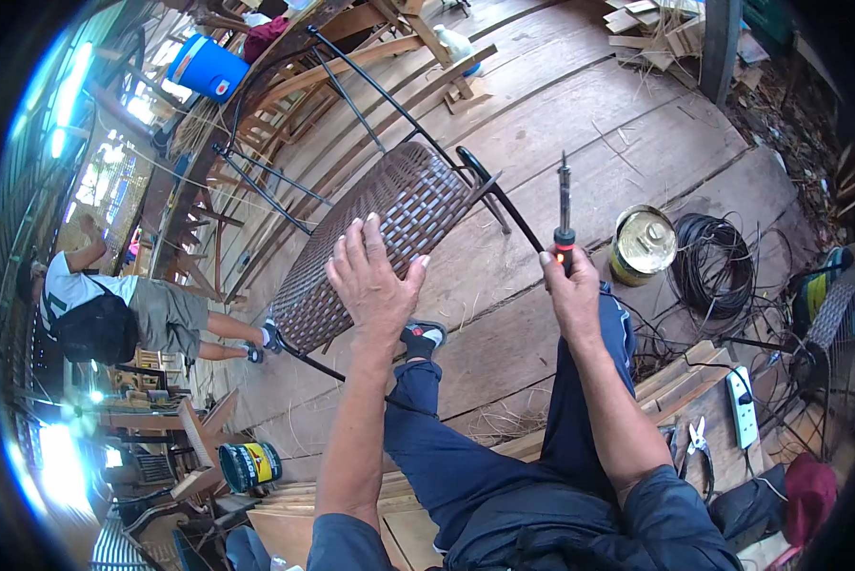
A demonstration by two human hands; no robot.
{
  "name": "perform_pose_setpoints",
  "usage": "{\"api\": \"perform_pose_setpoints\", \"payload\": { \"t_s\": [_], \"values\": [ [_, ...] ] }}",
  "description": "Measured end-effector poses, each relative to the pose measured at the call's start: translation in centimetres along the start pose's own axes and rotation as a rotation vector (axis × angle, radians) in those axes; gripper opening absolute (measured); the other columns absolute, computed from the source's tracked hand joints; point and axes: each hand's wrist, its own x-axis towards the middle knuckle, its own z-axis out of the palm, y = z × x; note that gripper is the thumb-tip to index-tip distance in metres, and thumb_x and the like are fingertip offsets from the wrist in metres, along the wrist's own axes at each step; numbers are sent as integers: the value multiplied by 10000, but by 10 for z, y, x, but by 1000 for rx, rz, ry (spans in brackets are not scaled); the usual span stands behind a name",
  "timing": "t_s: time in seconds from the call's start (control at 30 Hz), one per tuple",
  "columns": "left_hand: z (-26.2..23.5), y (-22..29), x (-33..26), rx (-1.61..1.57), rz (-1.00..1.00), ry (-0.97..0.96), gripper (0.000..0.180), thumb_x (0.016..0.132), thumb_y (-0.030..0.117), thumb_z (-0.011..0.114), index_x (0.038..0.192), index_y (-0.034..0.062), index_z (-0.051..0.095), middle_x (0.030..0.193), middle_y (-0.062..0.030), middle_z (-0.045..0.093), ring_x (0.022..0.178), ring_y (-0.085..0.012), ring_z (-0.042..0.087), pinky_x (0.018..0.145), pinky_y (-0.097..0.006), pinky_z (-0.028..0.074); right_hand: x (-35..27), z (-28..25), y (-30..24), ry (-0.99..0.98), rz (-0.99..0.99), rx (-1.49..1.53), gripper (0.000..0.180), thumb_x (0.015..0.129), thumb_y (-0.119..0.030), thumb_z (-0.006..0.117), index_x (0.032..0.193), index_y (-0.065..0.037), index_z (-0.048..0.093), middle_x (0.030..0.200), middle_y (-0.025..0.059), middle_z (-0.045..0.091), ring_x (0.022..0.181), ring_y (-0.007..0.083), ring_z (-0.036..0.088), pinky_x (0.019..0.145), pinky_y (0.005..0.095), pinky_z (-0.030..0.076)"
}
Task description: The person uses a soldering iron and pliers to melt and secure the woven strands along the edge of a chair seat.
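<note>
My left hand (375, 276) lies flat with fingers spread on the brown woven seat (389, 219) of a chair with a black metal frame (351, 86), which is tipped on its side on the plank floor. My right hand (572, 295) grips a soldering iron (564, 214) by its black and red handle, the metal tip pointing up and away, just right of the seat's edge. My legs in dark blue trousers stretch out below both hands.
A yellow tin can (642, 246) and a coil of black cord (718, 262) lie right of the iron. A white power strip (742, 407) and pliers (699, 438) rest on boards at lower right. Another person (132, 319) sits at left. A blue barrel (208, 68) stands far back.
</note>
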Motion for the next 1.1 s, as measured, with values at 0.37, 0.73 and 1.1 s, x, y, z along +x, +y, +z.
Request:
{"api": "perform_pose_setpoints", "payload": {
  "t_s": [0.37, 0.73, 1.1],
  "values": [
    [-2, 18, 6, -7, -20, -27, 848, 726, 376, 742, 1423, 94, 350, 1413, -142, 381, 1320, -340, 339, 1057, -559, 254, 8, -11, 16, -15, 84, 23, 160, 890, -172, 652, 876, -24, 593, 714, -31, 494, 664, 62, 434, 597, 245, 388],
    [-7, 114, 64, -434, 22, -330, 425, 866, 231, 628, 1240, 55, 528, 874, -156, 684, 785, -332, 678, 674, -430, 529, 8, -13, 15, 2, 34, 122, 74, 929, -139, 610, 932, -72, 579, 663, -53, 494, 543, 34, 424, 491, 194, 328],
    [11, 112, 52, -614, -21, -186, 233, 886, 267, 631, 961, 50, 596, 725, -146, 665, 657, -325, 675, 555, -420, 523, 18, -21, 12, 57, 59, 122, 96, 909, -125, 630, 926, -32, 614, 687, -48, 516, 607, 48, 458, 544, 219, 389]
  ]
}}
